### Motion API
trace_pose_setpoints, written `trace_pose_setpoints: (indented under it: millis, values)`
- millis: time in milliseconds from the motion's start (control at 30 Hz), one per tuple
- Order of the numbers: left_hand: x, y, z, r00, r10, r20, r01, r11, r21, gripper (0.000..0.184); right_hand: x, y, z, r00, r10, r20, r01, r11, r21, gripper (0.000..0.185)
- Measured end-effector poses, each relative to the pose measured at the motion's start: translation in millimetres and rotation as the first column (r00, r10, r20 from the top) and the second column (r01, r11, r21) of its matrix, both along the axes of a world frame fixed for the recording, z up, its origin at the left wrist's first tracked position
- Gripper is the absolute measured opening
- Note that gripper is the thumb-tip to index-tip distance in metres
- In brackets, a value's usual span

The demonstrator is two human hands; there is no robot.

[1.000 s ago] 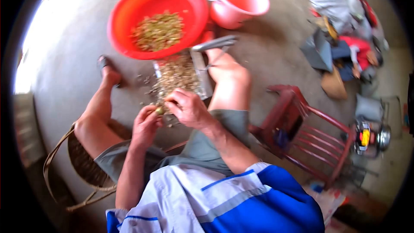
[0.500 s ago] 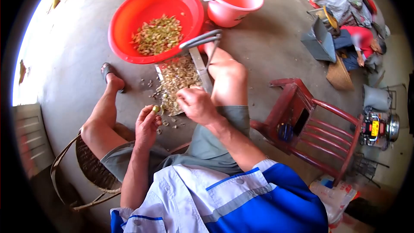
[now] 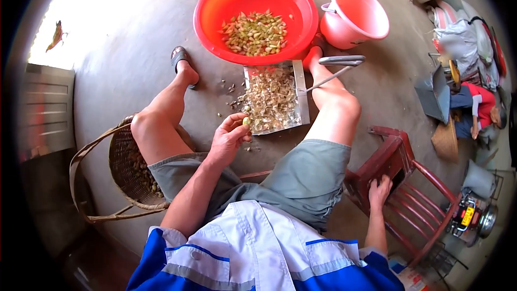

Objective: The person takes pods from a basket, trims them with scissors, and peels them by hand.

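My left hand point(image 3: 229, 139) pinches a small pale-green kernel point(image 3: 246, 121) between thumb and fingertips, over the near left corner of a flat grey pan point(image 3: 303, 94). Pale husks point(image 3: 272, 97) cover most of that pan, and its bent grey handle point(image 3: 342, 61) rises by my right knee. Off to the right, my right hand point(image 3: 380, 190) is down at the seat of a dark red wooden chair point(image 3: 396, 151), fingers curled; whatever lies under them is hidden. Beyond the pan, a red basin point(image 3: 207, 35) holds a heap of green and whitish kernels point(image 3: 256, 33).
A pink bucket point(image 3: 353, 24) stands beside the basin. By my left leg is a wicker basket point(image 3: 119, 156) with brownish pieces inside. Dark bits lie on the floor left of the pan. At far right another person point(image 3: 482, 108) sits near sacks point(image 3: 463, 43) and a grey bin point(image 3: 433, 94).
My right hand has left the pan and moved right to the chair seat. My left hand still pinches a kernel, now nearer the pan. The whole view has shifted.
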State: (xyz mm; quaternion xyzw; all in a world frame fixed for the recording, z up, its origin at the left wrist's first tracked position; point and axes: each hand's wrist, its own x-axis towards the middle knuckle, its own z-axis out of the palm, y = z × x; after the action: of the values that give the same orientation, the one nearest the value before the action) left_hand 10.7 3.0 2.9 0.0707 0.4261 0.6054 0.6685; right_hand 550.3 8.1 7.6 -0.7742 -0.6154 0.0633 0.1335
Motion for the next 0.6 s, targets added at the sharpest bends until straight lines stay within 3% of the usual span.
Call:
trace_pose_setpoints:
  millis: [67, 167, 267, 300, 400, 567, 600]
  values:
    - [0, -2, 2, 1.0, 0.0, 0.011, 0.0, 1.0, -0.006, 0.025, 20, -31, -4, 0.985, -0.078, 0.153, 0.106, 0.978, -0.182, 0.037]
    - [0, -3, -6, 1.0, -0.003, 0.009, 0.003, 1.0, -0.009, 0.024, 25, -44, -10, 0.979, -0.124, 0.164, 0.151, 0.975, -0.165, 0.038]
    - [2, -4, -7, 1.0, -0.008, 0.012, 0.008, 1.0, -0.002, 0.025, 43, -45, -17, 0.987, -0.151, 0.044, 0.156, 0.978, -0.138, 0.04]
    - [2, -4, -4, 1.0, -0.003, 0.011, 0.003, 1.0, 0.002, 0.026, 46, -45, -16, 0.983, -0.142, 0.117, 0.162, 0.968, -0.19, 0.046]
    - [1, -3, 0, 1.0, -0.017, 0.007, 0.017, 0.999, -0.042, 0.026, 56, -40, -18, 0.956, -0.292, 0.025, 0.285, 0.903, -0.322, 0.053]
    - [1, -5, -4, 0.998, -0.053, -0.017, 0.052, 0.998, -0.035, 0.024, 56, -19, -13, 0.963, -0.215, 0.16, 0.255, 0.92, -0.298, 0.064]
    - [0, -5, -2, 0.999, -0.049, 0.0, 0.049, 0.998, -0.032, 0.023, 99, -24, -39, 0.968, -0.225, -0.108, 0.185, 0.937, -0.296, 0.063]
